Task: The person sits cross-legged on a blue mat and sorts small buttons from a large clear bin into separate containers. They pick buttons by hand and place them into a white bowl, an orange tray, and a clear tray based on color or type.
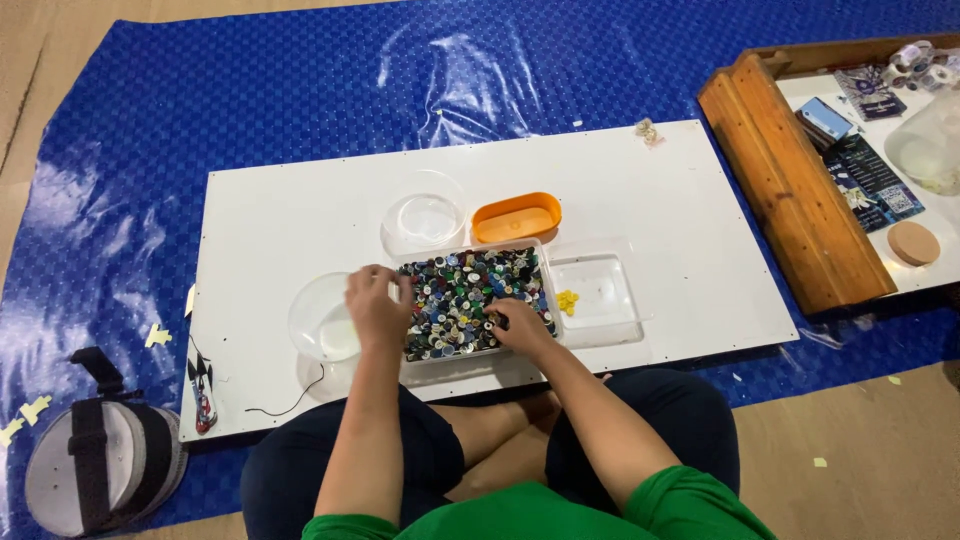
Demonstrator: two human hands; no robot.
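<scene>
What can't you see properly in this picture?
Head view only:
- Left hand: its fingertips curl down at the rim of the clear rectangular plastic tub of mixed small buttons, so its grip is hidden.
- Right hand: fingers are buried among the buttons; what they pinch is too small.
- Small yellow pieces in the clear square tray: too small to identify.
- Grey round strapped object: cut off by the bottom edge.

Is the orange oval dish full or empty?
Empty: the orange oval dish shows only its bare orange bottom, nothing inside.
</scene>
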